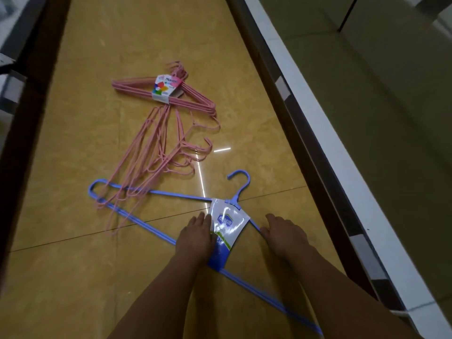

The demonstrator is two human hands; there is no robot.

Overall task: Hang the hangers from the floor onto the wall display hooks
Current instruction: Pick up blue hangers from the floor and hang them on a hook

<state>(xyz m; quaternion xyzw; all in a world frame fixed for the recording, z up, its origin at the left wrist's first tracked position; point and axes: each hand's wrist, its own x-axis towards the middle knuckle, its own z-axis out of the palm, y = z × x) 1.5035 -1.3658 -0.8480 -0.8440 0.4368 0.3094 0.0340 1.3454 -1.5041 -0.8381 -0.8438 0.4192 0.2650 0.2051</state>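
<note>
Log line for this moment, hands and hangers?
left hand: on blue hanger pack label | right hand: on its wire | pink hangers: on floor, untouched

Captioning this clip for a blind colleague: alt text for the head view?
Both hands reach down to a bundle of blue hangers on a yellow tiled floor, left hand on its paper label, right hand at its wire. Pink hangers lie beyond.

Blue hangers (151, 192), pink hangers (146, 148), mottled yellow floor (97, 57).
</note>
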